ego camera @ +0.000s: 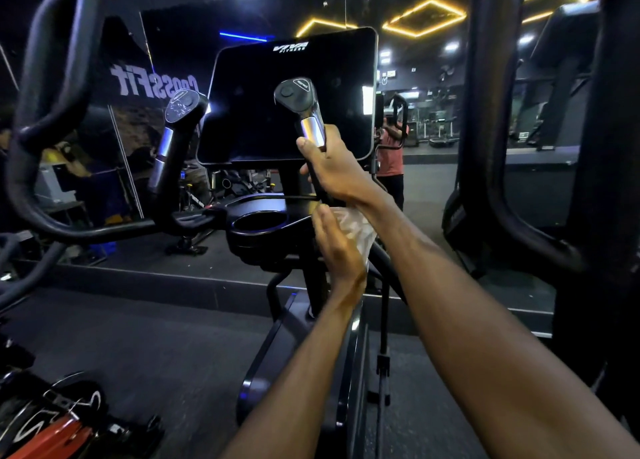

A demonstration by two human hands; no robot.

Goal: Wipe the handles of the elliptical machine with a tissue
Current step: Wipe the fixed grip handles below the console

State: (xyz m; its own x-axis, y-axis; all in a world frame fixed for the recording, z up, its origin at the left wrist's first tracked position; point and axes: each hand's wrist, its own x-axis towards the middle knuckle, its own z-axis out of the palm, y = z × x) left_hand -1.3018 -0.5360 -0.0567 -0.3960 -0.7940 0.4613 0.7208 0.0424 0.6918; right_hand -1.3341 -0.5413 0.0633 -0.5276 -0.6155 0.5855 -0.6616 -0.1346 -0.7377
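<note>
The elliptical's right inner handle (304, 112) rises in front of the dark console screen (259, 112), black with a silver band and a button on its top. My right hand (332, 167) is wrapped around it just under the silver band. Lower on the same bar, my left hand (337, 247) presses a crumpled white tissue (356, 226) against the stem, right under my right wrist. The left inner handle (176, 129) stands untouched to the left, also black with silver bands.
A cup holder (258, 221) sits below the console. Big looping outer handlebars stand at far left (52, 77) and far right (502, 146). A mirror wall ahead reflects the gym and a person. A red and black machine (52, 420) lies at bottom left.
</note>
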